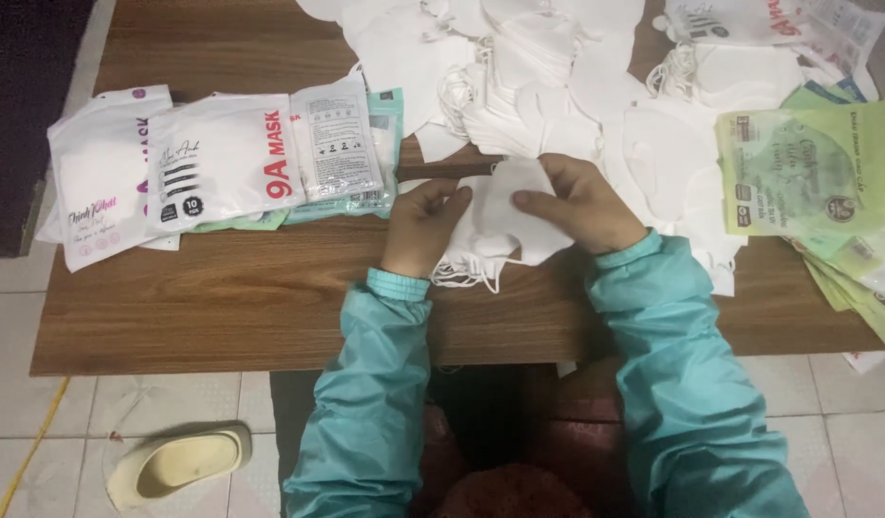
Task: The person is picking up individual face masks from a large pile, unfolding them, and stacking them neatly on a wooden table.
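Hands meet over a white folded face mask [519, 206] at the tabletop's [222, 307] near edge; left hand [425, 225] and right hand [582, 203] pinch it, fingers clamped. Light, soft and floppy, it seems best gripped by its folded edges.

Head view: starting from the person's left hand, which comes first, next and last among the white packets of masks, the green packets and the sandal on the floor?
From the left hand:
1. White packets of masks, on the table just to its left, nearest.
2. Sandal, on the tiled floor below the table's left part, farther off.
3. Green packets, at the table's right end beyond the right hand, farthest.
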